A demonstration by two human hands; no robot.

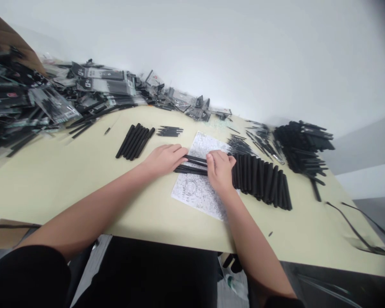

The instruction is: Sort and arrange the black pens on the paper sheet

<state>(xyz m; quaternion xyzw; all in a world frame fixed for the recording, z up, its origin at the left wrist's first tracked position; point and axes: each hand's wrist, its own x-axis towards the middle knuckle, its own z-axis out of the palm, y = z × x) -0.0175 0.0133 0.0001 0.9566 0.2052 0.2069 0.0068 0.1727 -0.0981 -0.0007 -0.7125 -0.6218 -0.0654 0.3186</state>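
Several slim black pens (194,170) lie side by side across a scribbled white sheet (195,194). My left hand (168,159) is closed on their left ends, with the thumb and fingers pinched together. On the right ends my right hand (220,170) is closed too, its fingers bent over the pens. Just beside it a long row of thick black pens (263,179) lies packed together. To the left of my left hand is a smaller group of thick black pens (134,141), and behind it a bunch of thin black refills (169,131).
A heap of clear and black plastic packets (105,83) runs along the back left. Loose thin black pieces (240,145) and a dark stack of pens (303,145) are at the right. Eyeglasses (365,239) rest near the table's (141,214) right front corner.
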